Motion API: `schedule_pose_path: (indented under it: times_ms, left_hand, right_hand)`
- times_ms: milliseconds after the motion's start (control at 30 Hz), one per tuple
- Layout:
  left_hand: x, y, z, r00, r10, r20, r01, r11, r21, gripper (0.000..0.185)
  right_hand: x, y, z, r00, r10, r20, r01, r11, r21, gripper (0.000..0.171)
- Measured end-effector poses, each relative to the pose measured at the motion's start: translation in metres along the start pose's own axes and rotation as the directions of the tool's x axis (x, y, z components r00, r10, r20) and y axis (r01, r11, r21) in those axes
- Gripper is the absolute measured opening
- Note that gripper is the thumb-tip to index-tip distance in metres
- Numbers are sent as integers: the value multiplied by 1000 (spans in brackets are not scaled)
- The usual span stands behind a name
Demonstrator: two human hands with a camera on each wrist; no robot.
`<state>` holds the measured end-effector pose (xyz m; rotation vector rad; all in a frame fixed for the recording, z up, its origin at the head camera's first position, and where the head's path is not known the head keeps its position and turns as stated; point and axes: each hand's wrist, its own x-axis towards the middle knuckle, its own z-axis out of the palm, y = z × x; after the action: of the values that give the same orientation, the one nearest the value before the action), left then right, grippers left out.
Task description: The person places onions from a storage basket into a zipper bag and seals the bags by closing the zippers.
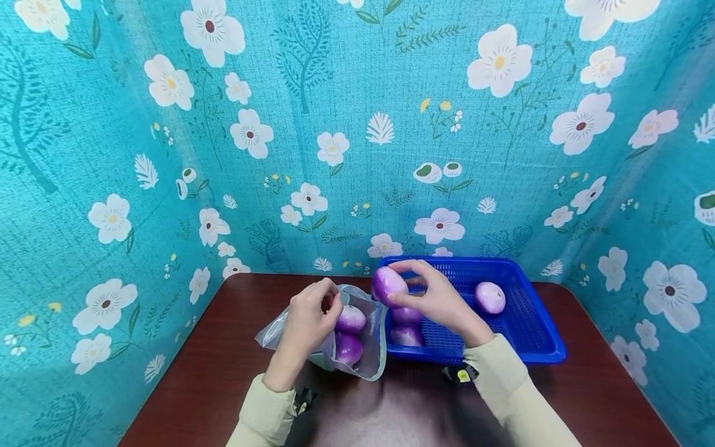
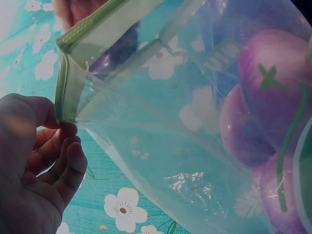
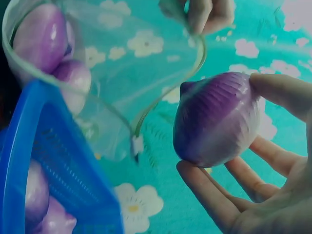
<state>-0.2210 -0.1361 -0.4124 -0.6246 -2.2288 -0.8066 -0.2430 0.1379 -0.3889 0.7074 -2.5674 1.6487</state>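
My right hand (image 1: 438, 301) holds a purple-and-white onion (image 1: 388, 285) between thumb and fingers, raised over the basket's left end, near the bag. In the right wrist view that onion (image 3: 217, 119) shows a pointed tip, and its underside rests on the fingertips. With thumb and fingers my left hand (image 1: 308, 316) pinches the green rim of a clear zip bag (image 1: 382, 347), whose mouth stands open. Inside the bag lie purple onions (image 1: 349, 349). The left wrist view shows the bag's clear wall (image 2: 161, 126) stretched away from the pinching hand (image 2: 44, 161).
A blue perforated basket (image 1: 536, 323) stands right of the bag, with two onions (image 1: 408, 335) at its left end and another onion (image 1: 490, 297) toward the right. Both rest on a dark brown table (image 1: 206, 366). A turquoise flowered cloth (image 1: 357, 124) hangs behind and at the sides.
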Motion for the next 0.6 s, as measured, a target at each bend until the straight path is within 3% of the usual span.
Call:
schedule_pose_path:
  times_ms: [200, 600]
  left_hand:
    - [0, 0, -1, 1000, -8, 9, 8, 1000, -1, 14]
    - [0, 0, -1, 999, -25, 22, 26, 1000, -4, 15]
  right_hand:
    - [-8, -10, 11, 997, -52, 61, 47, 996, 71, 52]
    - [-21, -8, 27, 983, -113, 144, 106, 993, 55, 49]
